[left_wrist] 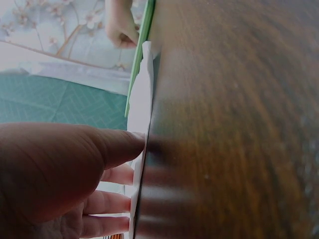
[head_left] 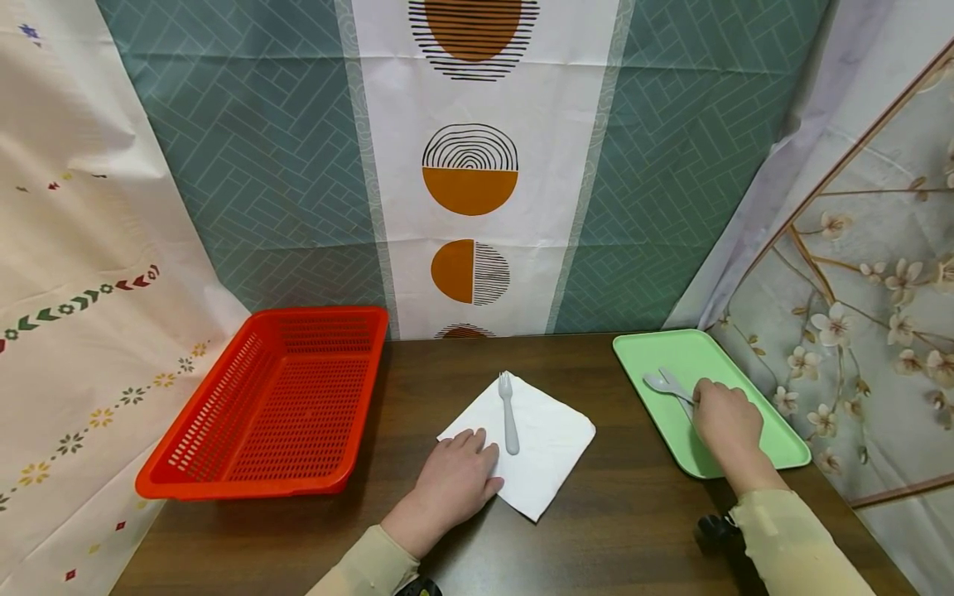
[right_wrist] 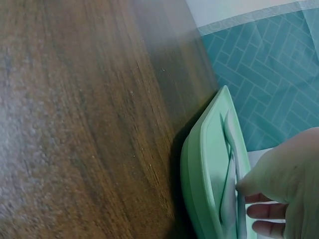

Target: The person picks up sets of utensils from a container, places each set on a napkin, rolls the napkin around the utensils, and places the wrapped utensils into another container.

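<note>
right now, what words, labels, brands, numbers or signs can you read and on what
No readable text in any view.
Red basket, white napkin, gray fork, green tray: no lettering visible.
Backdrop cloth: printed shapes, no letters made out.
Black device at the left wrist: too small and cut off to tell.

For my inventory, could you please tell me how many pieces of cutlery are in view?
3: a fork on the white napkin, plus a spoon and a second utensil, type unclear, at the green tray. The right hand may hide more.
</note>
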`<state>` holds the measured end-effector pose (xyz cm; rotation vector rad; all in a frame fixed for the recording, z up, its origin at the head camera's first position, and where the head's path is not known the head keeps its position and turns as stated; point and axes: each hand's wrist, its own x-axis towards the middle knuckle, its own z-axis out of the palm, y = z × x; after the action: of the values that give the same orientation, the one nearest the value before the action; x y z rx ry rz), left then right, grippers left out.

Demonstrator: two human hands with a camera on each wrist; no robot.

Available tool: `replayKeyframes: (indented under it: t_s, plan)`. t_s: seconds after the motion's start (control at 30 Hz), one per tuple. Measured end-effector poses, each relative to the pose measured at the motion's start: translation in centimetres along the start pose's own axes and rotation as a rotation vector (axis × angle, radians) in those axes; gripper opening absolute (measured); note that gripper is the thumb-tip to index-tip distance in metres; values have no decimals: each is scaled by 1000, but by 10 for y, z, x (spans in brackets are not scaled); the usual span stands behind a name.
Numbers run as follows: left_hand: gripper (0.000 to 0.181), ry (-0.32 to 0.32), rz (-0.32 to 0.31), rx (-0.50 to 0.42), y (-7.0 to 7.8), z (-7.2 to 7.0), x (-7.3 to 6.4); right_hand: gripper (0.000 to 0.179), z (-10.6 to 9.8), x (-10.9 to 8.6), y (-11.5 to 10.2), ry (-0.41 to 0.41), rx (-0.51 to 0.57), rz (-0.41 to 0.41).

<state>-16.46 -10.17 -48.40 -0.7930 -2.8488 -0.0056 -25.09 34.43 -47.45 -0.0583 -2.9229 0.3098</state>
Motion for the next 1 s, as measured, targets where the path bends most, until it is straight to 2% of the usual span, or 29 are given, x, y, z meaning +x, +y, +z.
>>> replayKeyframes:
  t_s: [0.63, 1.0]
  plan:
    - [38, -6, -2, -7, 0, -1, 0, 6, -1, -5, -4, 21, 27, -18]
    - [36, -4, -4, -5, 0, -2, 0, 10, -3, -7, -3, -8, 31, -19]
